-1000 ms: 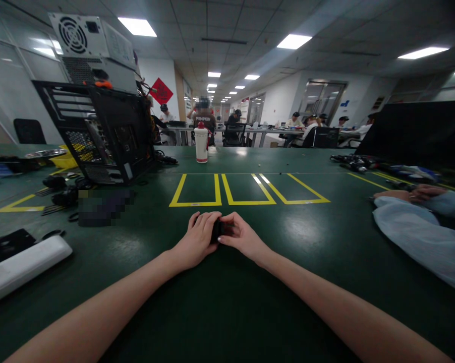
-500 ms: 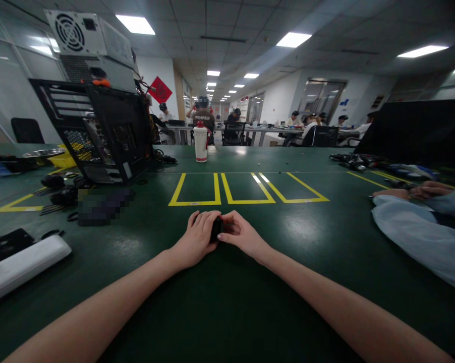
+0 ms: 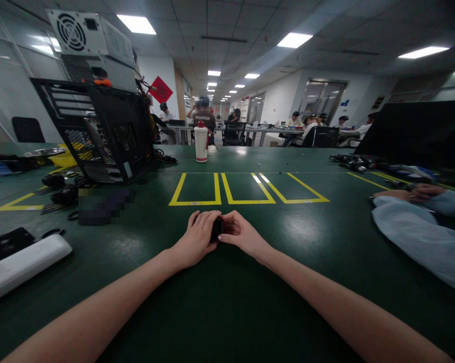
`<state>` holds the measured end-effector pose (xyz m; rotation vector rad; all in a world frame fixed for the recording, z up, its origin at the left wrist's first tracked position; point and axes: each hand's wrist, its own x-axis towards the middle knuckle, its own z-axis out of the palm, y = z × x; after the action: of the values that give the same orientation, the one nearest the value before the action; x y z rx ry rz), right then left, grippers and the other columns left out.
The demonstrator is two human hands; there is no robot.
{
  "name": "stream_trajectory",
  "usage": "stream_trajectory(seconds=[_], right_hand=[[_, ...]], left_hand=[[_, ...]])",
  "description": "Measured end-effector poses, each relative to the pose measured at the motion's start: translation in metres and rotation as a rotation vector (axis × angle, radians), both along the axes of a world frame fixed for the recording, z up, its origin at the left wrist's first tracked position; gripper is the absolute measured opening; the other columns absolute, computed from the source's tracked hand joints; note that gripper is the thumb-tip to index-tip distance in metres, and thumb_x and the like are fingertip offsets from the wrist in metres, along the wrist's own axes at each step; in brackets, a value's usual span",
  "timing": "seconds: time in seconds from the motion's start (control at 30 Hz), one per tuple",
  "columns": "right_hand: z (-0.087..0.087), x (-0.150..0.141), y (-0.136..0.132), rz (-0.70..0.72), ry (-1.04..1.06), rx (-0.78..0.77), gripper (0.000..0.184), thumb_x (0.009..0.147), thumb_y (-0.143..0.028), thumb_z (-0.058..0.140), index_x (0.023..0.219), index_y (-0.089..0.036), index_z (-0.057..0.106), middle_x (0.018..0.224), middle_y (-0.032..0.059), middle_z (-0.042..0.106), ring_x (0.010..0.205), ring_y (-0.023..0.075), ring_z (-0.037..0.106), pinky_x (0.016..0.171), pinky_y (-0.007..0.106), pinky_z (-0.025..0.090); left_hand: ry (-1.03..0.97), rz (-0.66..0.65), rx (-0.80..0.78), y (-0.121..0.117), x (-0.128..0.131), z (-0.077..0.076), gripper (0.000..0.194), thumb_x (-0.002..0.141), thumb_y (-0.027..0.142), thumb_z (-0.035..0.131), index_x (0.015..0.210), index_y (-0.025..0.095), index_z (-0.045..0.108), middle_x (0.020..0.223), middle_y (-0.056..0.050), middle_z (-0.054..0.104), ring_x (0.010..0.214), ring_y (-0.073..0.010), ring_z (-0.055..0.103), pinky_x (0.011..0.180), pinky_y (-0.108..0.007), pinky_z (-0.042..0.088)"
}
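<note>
Between my two hands is a small black object, mostly covered by fingers, so its kind does not show. My left hand is closed around it from the left, its fingers over the top and thumb underneath. From the right, my right hand pinches the object's near end with thumb and fingertips. Both hands are low over the green table, just on the near side of the yellow tape outlines.
At left stand an open black computer case with power supplies on top and a white power strip. A white tumbler stands farther back. A co-worker's sleeved arm rests at right, near tangled black cables.
</note>
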<state>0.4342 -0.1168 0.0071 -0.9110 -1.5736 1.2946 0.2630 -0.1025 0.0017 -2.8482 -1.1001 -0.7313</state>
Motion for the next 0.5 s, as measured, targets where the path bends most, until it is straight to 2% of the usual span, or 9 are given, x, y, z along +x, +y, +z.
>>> stream_trajectory(seconds=[0.2,0.33,0.5], right_hand=[[-0.0011,-0.0024,0.0011,-0.051,0.001,0.018,0.022,0.070,-0.026,0.059,0.090,-0.022,0.052,0.092,0.0003,0.055,0.092,0.0143,0.054,0.086,0.034,0.042],[-0.0002,-0.0024,0.0026,-0.086,-0.023,-0.046,0.032,0.068,-0.025,0.061,0.097,-0.021,0.050,0.094,0.0021,0.055,0.092,0.0157,0.054,0.086,0.036,0.042],[0.0008,-0.0003,0.0012,0.003,-0.002,-0.051,0.036,0.063,-0.022,0.065,0.095,-0.021,0.049,0.100,0.0019,0.054,0.096,0.0168,0.053,0.088,0.037,0.041]], left_hand=[[-0.014,0.004,0.022,0.0001,0.0007,-0.0009,0.062,0.071,0.016,0.051,0.124,0.017,0.019,0.122,-0.010,0.039,0.115,-0.0235,0.036,0.101,-0.047,0.018],[-0.028,0.001,0.026,0.0001,0.0004,-0.0014,0.062,0.071,0.017,0.052,0.124,0.017,0.019,0.122,-0.011,0.040,0.114,-0.0236,0.037,0.101,-0.048,0.019],[-0.037,-0.011,0.020,0.0000,-0.0001,-0.0004,0.064,0.070,0.016,0.053,0.124,0.018,0.019,0.122,-0.010,0.040,0.114,-0.0238,0.037,0.100,-0.049,0.018]])
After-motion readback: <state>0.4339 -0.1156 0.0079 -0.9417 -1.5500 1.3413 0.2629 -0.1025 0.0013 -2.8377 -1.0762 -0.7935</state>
